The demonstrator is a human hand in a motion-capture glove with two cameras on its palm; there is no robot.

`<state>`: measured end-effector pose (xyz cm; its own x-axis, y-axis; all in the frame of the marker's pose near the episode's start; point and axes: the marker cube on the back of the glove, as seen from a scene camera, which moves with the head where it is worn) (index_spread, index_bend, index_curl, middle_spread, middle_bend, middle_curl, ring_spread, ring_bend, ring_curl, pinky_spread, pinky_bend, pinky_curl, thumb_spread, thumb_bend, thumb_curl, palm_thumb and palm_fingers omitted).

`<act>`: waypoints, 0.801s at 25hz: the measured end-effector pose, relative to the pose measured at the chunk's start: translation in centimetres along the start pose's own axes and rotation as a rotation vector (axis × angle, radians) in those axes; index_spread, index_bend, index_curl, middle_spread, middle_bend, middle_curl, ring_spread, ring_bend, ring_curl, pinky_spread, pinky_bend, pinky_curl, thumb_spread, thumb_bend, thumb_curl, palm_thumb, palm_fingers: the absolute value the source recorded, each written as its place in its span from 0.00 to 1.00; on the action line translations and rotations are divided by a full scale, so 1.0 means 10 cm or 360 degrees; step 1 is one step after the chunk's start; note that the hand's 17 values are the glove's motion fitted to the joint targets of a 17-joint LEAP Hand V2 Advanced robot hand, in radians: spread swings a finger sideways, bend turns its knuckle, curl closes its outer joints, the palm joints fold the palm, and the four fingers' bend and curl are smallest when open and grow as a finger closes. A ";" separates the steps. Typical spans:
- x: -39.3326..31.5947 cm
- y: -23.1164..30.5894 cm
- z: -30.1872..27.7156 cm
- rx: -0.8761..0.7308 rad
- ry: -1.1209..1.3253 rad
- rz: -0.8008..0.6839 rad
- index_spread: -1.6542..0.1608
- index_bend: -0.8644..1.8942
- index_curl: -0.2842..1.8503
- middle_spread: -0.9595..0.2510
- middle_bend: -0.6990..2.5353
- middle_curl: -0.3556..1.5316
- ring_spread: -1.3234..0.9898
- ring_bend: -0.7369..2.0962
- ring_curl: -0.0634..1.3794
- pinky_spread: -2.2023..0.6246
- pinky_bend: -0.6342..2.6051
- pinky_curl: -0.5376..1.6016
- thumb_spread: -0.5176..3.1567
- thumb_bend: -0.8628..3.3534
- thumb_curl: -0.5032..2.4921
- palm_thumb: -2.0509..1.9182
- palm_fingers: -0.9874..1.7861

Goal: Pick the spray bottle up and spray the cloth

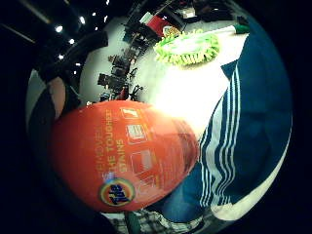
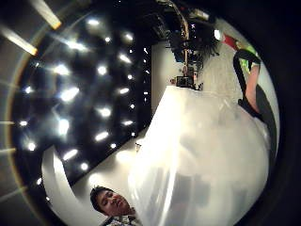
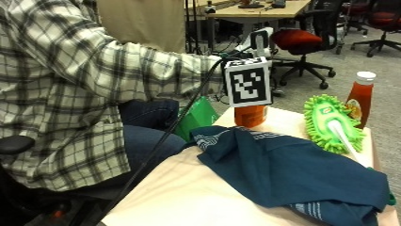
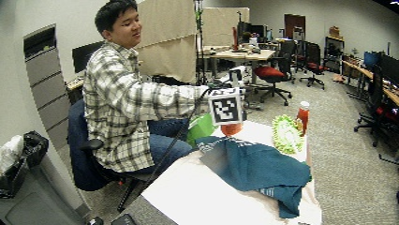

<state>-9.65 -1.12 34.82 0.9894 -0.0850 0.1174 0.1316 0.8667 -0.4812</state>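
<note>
Though grip hidden, bottle [image 3: 251, 115] prob. held.

Spray bottle [image 1: 124, 153]: smooth, glossy orange plastic with a printed label. Cloth [image 3: 294, 174]: soft, matt dark-blue fabric, creased, with white woven stripes. Duster [image 3: 332, 123]: fuzzy green fibre tufts. Table [image 3: 181, 197]: smooth, pale, matt top. Sauce bottle [image 3: 360, 96]: glossy plastic, white cap.

Green duster [image 3: 332, 123] and ketchup bottle [image 3: 360, 98] crowd the cloth [image 3: 288, 169].
</note>
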 end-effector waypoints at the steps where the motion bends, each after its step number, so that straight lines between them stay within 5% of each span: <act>1: 0.04 -0.03 0.05 -0.0012 0.0006 -0.0001 0.77 0.46 0.42 0.67 0.40 0.47 0.48 0.46 0.37 0.75 0.27 0.43 0.12 0.20 0.41 0.80 0.79; 13: 0.26 -0.17 0.41 -0.0189 0.0063 -0.0034 0.78 0.43 0.42 0.69 0.38 0.47 0.50 0.45 0.38 0.77 0.25 0.43 0.16 0.20 0.42 0.81 0.75; 20: 0.26 -0.02 0.31 -0.0362 0.0090 0.0009 0.78 0.35 0.39 0.71 0.35 0.46 0.51 0.44 0.39 0.81 0.24 0.43 0.23 0.20 0.42 0.81 0.59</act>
<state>-7.25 -0.02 37.91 0.9912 -0.1134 0.0684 0.1300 0.7347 -0.6658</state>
